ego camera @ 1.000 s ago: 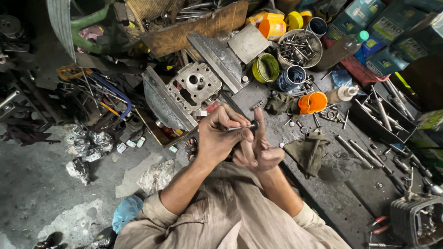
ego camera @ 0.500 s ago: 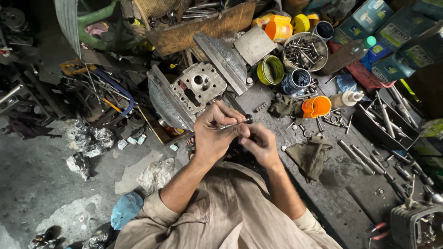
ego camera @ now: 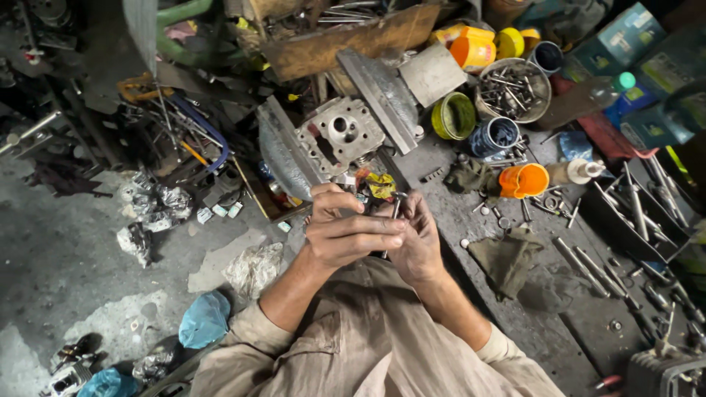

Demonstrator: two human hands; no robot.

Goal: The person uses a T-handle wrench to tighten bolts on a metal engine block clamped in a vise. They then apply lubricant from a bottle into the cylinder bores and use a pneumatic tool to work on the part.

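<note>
Below the grey engine head (ego camera: 340,136), left hand (ego camera: 344,234) and right hand (ego camera: 416,241) pinch a small metal rod (ego camera: 396,206).

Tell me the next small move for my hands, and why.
Probably steady the small metal rod with the right hand while the left hand works it: both hands meet around it, above the cluttered bench, where it could get lost.

A small, slim metal part (ego camera: 396,207) stands nearly upright, its top end showing between both hands.

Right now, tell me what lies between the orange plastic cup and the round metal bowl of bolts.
In the head view, a blue tin sits between orange cup and bowl.
</note>
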